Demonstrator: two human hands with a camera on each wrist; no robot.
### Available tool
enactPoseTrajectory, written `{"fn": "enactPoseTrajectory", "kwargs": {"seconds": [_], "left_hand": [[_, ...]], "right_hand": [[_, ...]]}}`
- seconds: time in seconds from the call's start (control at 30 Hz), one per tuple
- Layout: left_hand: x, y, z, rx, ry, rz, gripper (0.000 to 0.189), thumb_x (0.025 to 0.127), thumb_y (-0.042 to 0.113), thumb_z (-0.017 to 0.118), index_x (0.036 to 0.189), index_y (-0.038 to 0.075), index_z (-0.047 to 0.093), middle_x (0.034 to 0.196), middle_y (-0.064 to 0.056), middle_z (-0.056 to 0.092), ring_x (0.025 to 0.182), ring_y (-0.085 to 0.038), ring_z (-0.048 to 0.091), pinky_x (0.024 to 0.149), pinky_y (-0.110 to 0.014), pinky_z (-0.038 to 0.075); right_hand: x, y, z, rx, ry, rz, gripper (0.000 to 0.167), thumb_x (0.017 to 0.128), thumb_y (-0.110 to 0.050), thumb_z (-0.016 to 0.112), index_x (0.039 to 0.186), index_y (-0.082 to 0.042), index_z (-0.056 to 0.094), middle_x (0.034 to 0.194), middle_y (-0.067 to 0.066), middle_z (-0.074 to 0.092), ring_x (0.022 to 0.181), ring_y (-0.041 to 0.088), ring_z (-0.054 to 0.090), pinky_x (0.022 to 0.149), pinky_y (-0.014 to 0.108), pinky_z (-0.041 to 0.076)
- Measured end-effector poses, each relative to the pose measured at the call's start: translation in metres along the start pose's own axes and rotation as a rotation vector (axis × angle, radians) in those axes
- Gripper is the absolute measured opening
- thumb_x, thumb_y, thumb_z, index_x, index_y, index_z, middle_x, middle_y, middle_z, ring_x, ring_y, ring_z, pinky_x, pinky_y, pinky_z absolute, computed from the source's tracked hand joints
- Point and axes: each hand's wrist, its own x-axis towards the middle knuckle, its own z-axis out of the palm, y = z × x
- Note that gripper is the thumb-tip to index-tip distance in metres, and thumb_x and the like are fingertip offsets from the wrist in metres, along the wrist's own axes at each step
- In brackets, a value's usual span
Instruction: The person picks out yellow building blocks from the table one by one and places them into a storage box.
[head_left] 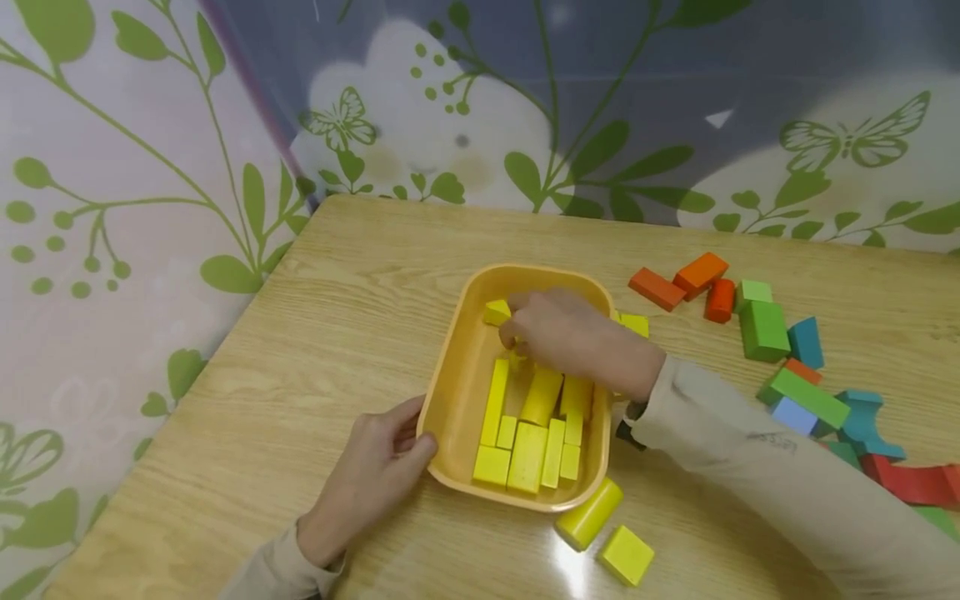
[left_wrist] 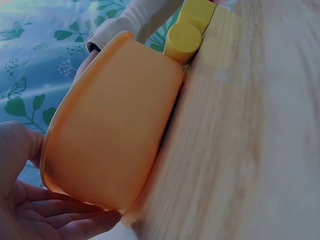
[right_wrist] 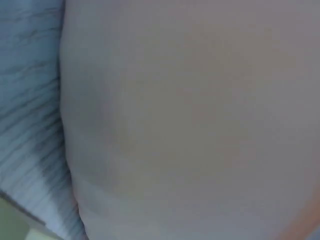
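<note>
An orange plastic tub (head_left: pixel 455 417) stands on the wooden table with several yellow blocks inside. My left hand (head_left: pixel 375 471) holds its near left side, thumb at the rim and fingers along the outer wall; the left wrist view shows this hand (left_wrist: pixel 35 200) against the tub's wall (left_wrist: pixel 115 120). Inside the tub, my right hand (head_left: pixel 558 333) reaches down with bent fingers, near a small yellow block (head_left: pixel 497 312). Another yellow piece (head_left: pixel 519 360) shows right under its fingertips; I cannot tell whether they pinch it. A blurred pale surface fills most of the right wrist view.
A yellow cylinder (head_left: pixel 590 514) and a yellow block (head_left: pixel 627 555) lie close to the tub's near right corner. More yellow (head_left: pixel 633 324) shows beyond its right rim. Red, green and blue blocks (head_left: pixel 765 331) spread along the right side. A patterned wall (head_left: pixel 480 108) borders the table.
</note>
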Motion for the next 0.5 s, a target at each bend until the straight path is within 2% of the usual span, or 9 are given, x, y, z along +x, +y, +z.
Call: {"fn": "enactPoseTrajectory", "kwargs": {"seconds": [0.07, 0.13, 0.23, 0.33, 0.5], "left_hand": [[0.0001, -0.0001, 0.0001, 0.001, -0.002, 0.003, 0.043, 0.084, -0.009, 0.049, 0.126, -0.008, 0.057, 0.113, -0.024, 0.066, 0.101, -0.025, 0.067, 0.077, -0.026, 0.058], [0.0002, 0.0000, 0.0001, 0.001, -0.002, 0.004, 0.043, 0.084, -0.009, 0.049, 0.126, -0.008, 0.057, 0.113, -0.023, 0.066, 0.101, -0.025, 0.067, 0.077, -0.026, 0.058], [0.0001, 0.0002, 0.0000, 0.002, -0.002, 0.007, 0.043, 0.084, -0.009, 0.049, 0.126, -0.007, 0.057, 0.114, -0.023, 0.066, 0.102, -0.025, 0.067, 0.077, -0.026, 0.058], [0.0002, 0.0004, -0.0001, 0.007, 0.000, 0.012, 0.043, 0.084, -0.009, 0.050, 0.126, -0.007, 0.058, 0.114, -0.023, 0.066, 0.102, -0.024, 0.067, 0.077, -0.026, 0.058], [0.0003, 0.0005, -0.0001, 0.009, -0.004, 0.015, 0.043, 0.085, -0.008, 0.050, 0.126, -0.006, 0.058, 0.113, -0.022, 0.066, 0.102, -0.024, 0.067, 0.077, -0.026, 0.058]], "right_hand": [[0.0002, 0.0016, -0.0002, 0.015, 0.043, 0.006, 0.011, 0.087, -0.005, 0.069, 0.080, -0.013, 0.074, 0.074, 0.002, 0.048, 0.062, 0.015, 0.041, 0.052, 0.022, 0.038], [0.0013, 0.0024, 0.0004, 0.021, 0.053, 0.001, 0.012, 0.087, -0.003, 0.068, 0.079, -0.011, 0.073, 0.076, 0.003, 0.049, 0.061, 0.015, 0.041, 0.051, 0.022, 0.039], [0.0030, 0.0019, 0.0001, 0.055, -0.024, 0.058, 0.008, 0.086, -0.003, 0.069, 0.090, -0.009, 0.073, 0.086, 0.007, 0.056, 0.069, 0.017, 0.051, 0.058, 0.025, 0.047], [0.0045, 0.0025, 0.0010, 0.090, -0.084, 0.123, 0.018, 0.085, -0.007, 0.072, 0.102, -0.007, 0.072, 0.097, 0.009, 0.064, 0.079, 0.020, 0.059, 0.068, 0.029, 0.054], [0.0059, 0.0052, 0.0040, 0.138, -0.070, 0.139, 0.015, 0.085, -0.009, 0.072, 0.099, -0.005, 0.072, 0.092, 0.009, 0.070, 0.072, 0.018, 0.060, 0.067, 0.029, 0.054]]}}
